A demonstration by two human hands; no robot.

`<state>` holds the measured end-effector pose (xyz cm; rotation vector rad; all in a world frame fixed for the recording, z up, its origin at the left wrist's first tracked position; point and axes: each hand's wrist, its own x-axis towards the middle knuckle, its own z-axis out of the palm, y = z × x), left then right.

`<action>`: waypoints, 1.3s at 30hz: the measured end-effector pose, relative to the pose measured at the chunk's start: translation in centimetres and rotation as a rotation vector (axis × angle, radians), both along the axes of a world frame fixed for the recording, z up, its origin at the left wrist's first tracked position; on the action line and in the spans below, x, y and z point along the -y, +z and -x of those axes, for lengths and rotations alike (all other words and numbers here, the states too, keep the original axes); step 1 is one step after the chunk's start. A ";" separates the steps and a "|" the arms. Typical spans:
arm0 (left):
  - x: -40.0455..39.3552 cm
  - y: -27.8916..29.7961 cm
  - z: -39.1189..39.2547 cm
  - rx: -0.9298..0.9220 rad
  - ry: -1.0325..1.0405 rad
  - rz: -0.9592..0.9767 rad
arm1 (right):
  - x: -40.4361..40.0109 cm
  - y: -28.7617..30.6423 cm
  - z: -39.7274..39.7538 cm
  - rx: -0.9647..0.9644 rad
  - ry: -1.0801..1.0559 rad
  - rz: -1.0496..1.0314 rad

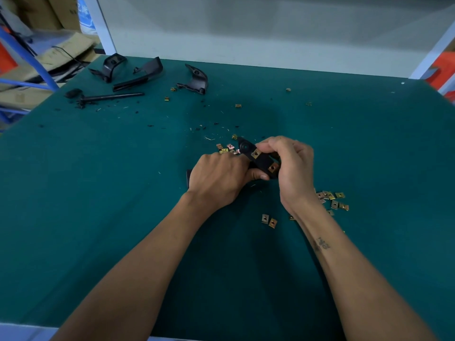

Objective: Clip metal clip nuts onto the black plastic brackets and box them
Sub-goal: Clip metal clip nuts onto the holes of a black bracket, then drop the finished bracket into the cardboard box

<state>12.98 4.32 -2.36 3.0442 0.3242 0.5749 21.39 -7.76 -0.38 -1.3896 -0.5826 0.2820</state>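
Note:
Both hands hold one black plastic bracket (248, 150) above the middle of the green table (98, 193). My left hand (218, 179) grips its lower end, thumb under it. My right hand (293, 166) curls over its right side. Two brass clip nuts sit on the bracket, one (256, 153) near the middle and one (272, 168) lower down. Loose clip nuts lie in a pile (332, 199) right of my right wrist, a pair (268, 220) in front of it, and a small heap (225, 148) behind my left hand.
Three more black brackets (112, 67) (145, 75) (195, 80) and a black rod (110, 97) lie at the table's far left. Stray nuts and black plastic shavings dot the far half. A white back panel (246, 33) closes the rear; cardboard boxes (49, 57) sit beyond the left edge.

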 end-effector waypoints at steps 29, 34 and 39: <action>18.8 5.2 -10.4 -0.020 -0.241 1.343 | 15.8 -0.1 2.1 -0.093 -0.435 0.112; 33.7 3.0 -7.4 -0.286 -0.605 1.377 | 28.9 -1.2 3.8 -0.358 -1.003 -0.272; 44.1 -2.0 -2.8 -0.624 -0.869 1.189 | 40.1 -4.6 6.5 -0.549 -1.508 -0.277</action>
